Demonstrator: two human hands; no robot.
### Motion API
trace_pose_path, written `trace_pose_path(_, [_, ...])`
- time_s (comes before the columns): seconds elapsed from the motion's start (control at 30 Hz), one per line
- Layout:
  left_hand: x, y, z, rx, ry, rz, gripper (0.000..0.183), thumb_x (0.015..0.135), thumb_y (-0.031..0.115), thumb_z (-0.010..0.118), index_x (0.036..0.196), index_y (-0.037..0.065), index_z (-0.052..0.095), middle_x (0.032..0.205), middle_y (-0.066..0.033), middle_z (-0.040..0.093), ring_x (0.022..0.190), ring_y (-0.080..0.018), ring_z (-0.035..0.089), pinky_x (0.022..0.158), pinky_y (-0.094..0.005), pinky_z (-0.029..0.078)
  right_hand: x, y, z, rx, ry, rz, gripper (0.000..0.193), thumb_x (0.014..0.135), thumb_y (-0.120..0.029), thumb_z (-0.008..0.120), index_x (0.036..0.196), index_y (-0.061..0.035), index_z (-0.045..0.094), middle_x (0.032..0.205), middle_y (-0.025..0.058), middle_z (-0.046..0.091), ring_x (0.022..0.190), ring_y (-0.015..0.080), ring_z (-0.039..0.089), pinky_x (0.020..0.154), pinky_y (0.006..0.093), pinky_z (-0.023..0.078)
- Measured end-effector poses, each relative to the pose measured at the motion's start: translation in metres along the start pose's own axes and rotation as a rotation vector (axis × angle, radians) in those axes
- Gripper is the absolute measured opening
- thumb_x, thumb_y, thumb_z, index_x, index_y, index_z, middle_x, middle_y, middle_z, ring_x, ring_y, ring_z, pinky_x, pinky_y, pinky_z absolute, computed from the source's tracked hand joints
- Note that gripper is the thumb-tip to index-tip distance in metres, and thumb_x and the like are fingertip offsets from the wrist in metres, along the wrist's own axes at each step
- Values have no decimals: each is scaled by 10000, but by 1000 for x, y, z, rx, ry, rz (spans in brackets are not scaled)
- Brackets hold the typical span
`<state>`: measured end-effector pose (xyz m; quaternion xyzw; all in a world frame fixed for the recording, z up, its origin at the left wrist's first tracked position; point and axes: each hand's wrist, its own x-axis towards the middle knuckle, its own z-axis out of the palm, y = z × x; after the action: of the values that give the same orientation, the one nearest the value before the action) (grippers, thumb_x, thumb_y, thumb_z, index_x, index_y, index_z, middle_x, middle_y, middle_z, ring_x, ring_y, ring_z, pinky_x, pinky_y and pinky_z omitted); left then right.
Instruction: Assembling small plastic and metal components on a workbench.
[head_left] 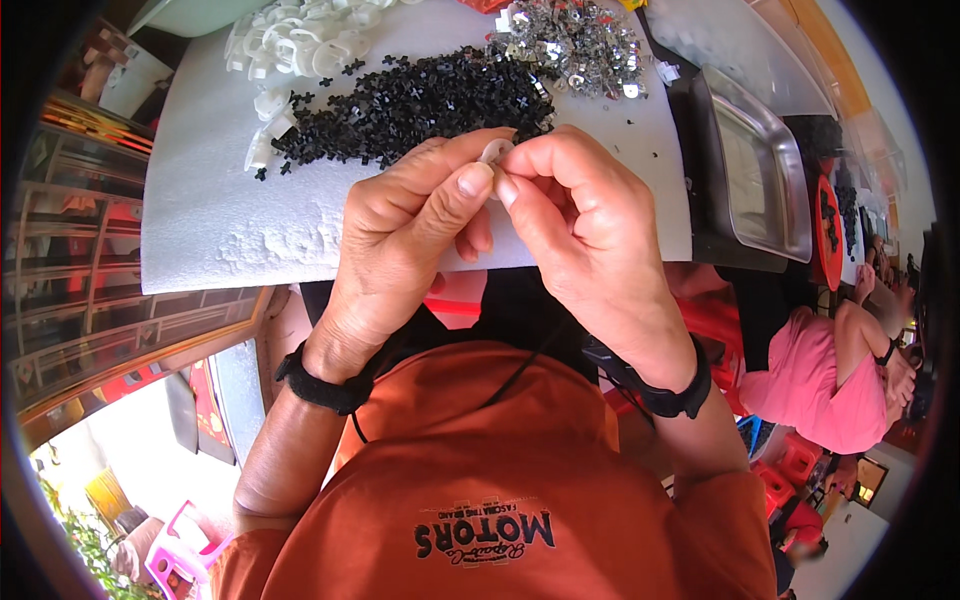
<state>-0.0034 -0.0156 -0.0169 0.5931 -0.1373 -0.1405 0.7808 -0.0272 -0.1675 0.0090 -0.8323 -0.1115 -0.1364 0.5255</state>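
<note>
Above the front part of the white foam-covered table [200, 215], both my hands meet at a small white round plastic part [495, 152]. My left hand [405, 205] pinches it between thumb and fingers. From the other side, the thumb and forefinger of my right hand [590, 200] press together at the part's lower edge; whether they hold a second small piece is hidden. Just beyond my hands spreads a heap of small black cross-shaped pieces [415, 105]. Behind it on the left lies a pile of white plastic parts [305, 40], and on the right a heap of small shiny metal pieces [575, 50].
A steel tray [760, 160] stands right of the foam sheet, near a clear plastic bin [735, 50]. Farther right are a red round tray [828, 235] and a person in pink [825, 385]. A wooden cabinet [90, 250] is at the left, a pink plastic chair [185, 555] below it.
</note>
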Motion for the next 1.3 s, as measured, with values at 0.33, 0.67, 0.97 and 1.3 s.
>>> trace_pose_path(0.33, [-1, 0, -1, 95, 32, 55, 324, 935, 216, 586, 1180, 6, 615, 861, -27, 556, 617, -61, 531, 544, -195, 445, -2, 4, -5, 61, -75, -24, 51, 901, 7, 584, 950, 14, 571, 822, 5, 561, 730, 43, 527, 632, 195, 441])
trace_pose_path(0.67, [-1, 2, 1, 186, 27, 102, 324, 922, 233, 606, 1154, 9, 634, 872, -28, 565, 602, -54, 515, 522, -193, 430, 2, -1, -9, 217, -151, 183, 40, 913, -22, 565, 934, 12, 574, 802, -21, 580, 697, 15, 504, 599, 181, 412])
trace_pose_path(0.97, [-4, 5, 7, 67, 37, 26, 320, 960, 266, 547, 1132, 9, 628, 863, -41, 586, 575, -52, 504, 502, -183, 404, 14, -13, -30, 185, -251, 288, 77, 889, -65, 597, 933, -3, 610, 770, -16, 585, 653, 29, 504, 546, 192, 410])
trace_pose_path(1.3, [0, 9, 0, -189, 148, -18, 394, 1000, 286, 403, 1167, -46, 533, 879, -128, 616, 543, -105, 490, 477, -211, 383, 24, 8, -78, -451, -310, 241, 187, 874, -27, 575, 1059, -40, 596, 860, 9, 528, 719, 70, 492, 626, 224, 423])
